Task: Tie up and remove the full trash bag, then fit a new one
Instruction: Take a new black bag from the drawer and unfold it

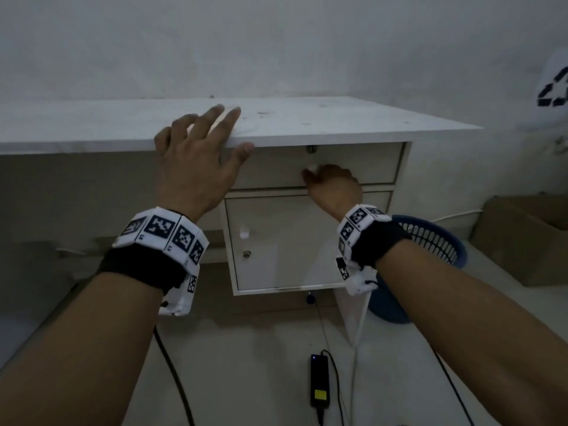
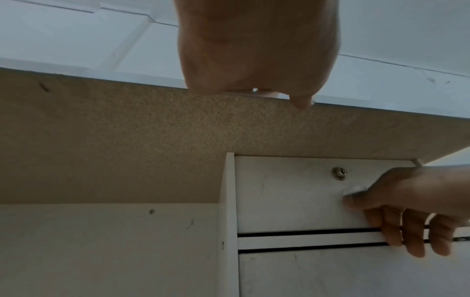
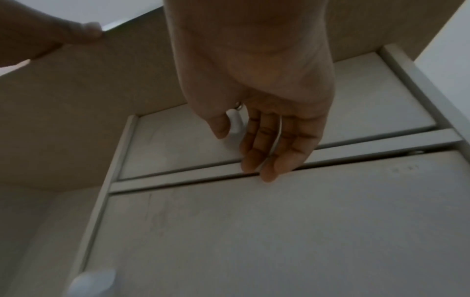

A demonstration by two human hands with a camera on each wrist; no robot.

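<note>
The left hand (image 1: pixel 196 158) lies flat, fingers spread, on the desk top (image 1: pixel 338 118); the right hand (image 1: pixel 333 187) reaches the drawer knob (image 2: pixel 352 189), thumb beside it, fingers loosely extended, gripping nothing.

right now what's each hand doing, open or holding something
Left hand: open, fingers spread flat on the desk top, holding nothing.
Right hand: at the drawer knob, fingers straight, no grip on it; open.

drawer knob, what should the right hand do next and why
Probably close on the knob and pull. The right hand has it between thumb and straight fingers, the drawer looks closed, and the left hand rests on the desk edge.
</note>
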